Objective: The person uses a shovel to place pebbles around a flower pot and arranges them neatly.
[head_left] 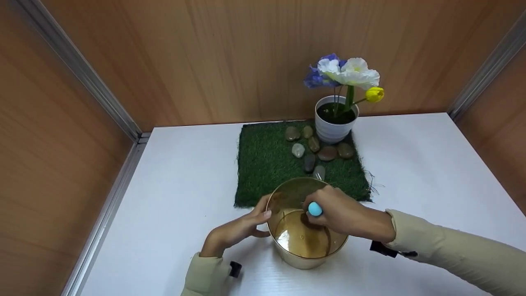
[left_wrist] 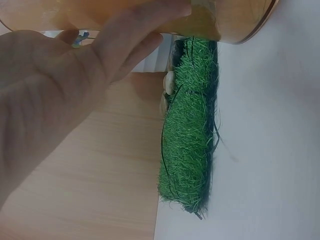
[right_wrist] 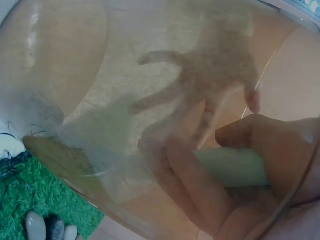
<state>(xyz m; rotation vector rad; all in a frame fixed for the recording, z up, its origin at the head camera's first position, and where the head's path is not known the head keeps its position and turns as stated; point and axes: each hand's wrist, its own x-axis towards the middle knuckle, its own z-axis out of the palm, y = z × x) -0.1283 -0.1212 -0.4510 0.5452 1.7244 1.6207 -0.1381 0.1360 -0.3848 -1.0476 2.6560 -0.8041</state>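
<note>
An amber see-through bucket (head_left: 300, 262) stands near the front of the white table. My left hand (head_left: 236, 232) rests against its left side near the rim, fingers spread; the right wrist view shows those straight fingers through the clear wall. My right hand (head_left: 339, 209) is at the bucket's mouth, its fingers curled round a light-blue handle (head_left: 315, 209). In the right wrist view the pale handle (right_wrist: 232, 167) passes through the fist. The tool's far end is hazy behind the bucket wall, so I cannot tell its kind.
Behind the bucket lies a green artificial grass mat (head_left: 263, 160) with several smooth stones (head_left: 327, 153). A white pot (head_left: 335, 133) with blue, white and yellow flowers (head_left: 356, 73) stands at its back right corner. Wooden panels (head_left: 230, 61) enclose the table.
</note>
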